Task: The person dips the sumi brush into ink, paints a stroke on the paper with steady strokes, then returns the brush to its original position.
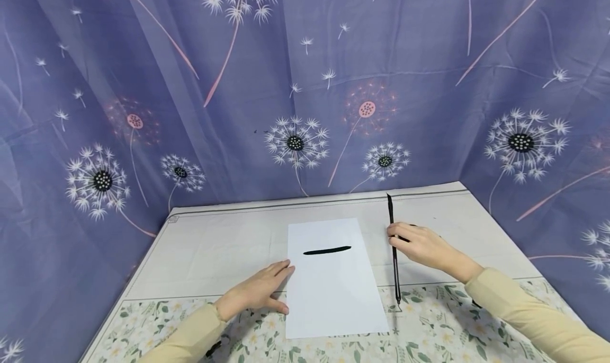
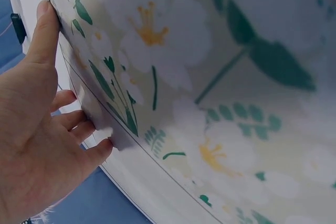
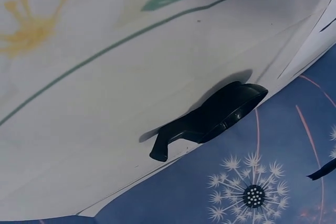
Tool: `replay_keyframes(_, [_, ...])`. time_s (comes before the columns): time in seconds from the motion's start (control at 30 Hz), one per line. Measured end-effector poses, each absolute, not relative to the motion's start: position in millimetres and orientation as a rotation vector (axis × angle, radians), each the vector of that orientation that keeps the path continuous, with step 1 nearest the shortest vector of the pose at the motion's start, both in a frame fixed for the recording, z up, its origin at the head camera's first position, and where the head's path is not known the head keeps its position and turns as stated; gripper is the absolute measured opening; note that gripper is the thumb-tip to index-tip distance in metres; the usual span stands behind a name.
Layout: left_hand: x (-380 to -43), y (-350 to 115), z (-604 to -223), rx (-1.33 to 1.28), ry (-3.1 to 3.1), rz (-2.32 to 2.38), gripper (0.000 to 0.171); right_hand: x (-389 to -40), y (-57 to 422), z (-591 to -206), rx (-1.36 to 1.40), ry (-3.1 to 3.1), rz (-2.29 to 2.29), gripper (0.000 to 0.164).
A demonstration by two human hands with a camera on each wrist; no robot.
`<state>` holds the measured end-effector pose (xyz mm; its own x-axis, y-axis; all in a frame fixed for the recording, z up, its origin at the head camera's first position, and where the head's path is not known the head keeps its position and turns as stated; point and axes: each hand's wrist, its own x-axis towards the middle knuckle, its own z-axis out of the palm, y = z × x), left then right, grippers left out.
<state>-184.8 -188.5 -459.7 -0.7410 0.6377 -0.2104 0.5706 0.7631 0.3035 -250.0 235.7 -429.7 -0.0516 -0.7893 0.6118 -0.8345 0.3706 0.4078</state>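
Observation:
In the head view my right hand grips a long dark brush by its shaft, to the right of a white sheet of paper. The brush stands nearly upright in this view, with dark bristles at the far end and a small loop at the near end. A thick black stroke runs across the upper part of the sheet. My left hand lies with spread fingers at the sheet's left edge. A black dish with a short handle shows in the right wrist view; the right hand mostly covers it in the head view.
The table cover is plain white at the back and floral at the front. Purple curtains with dandelion prints hang behind and along both sides of the table. A small dark thing shows at the left of the left wrist view.

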Motion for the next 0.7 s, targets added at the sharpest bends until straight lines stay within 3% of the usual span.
replay_keyframes(0.7, [-185,-190,-462,0.931,2.657,0.33,0.1,-242,250,-438,1.444,-1.849,-0.015,0.044])
